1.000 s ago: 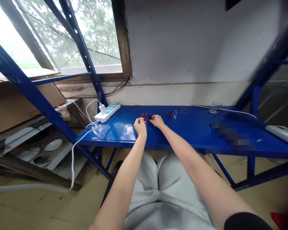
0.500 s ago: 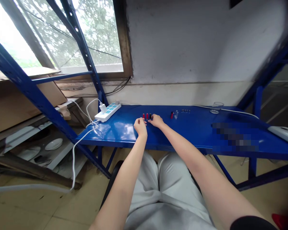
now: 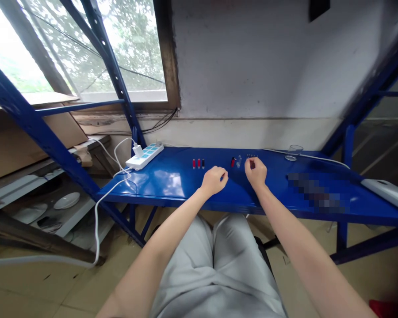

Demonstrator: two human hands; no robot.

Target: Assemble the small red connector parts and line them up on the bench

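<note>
Three small upright pieces, two red and one black (image 3: 198,164), stand in a row on the blue metal table (image 3: 172,181). My left hand (image 3: 214,180) rests to their right with its fingers curled in; I see nothing in it. My right hand (image 3: 256,171) is further right, its fingers pinched on a small dark red piece near a row of tiny studs (image 3: 251,156). A red piece (image 3: 232,162) and a small clear piece (image 3: 239,161) stand between my two hands, at the back.
A white power strip (image 3: 144,156) with a plugged-in charger and a white cable lies at the table's left back. A clear glass (image 3: 293,152) stands at the back right. A white flat object (image 3: 389,191) lies at the far right. Blue rack posts flank the table.
Both hands have left the row of three pieces and moved right. My right hand now pinches a small piece near the studs; my left hand has come away with its fingers curled.
</note>
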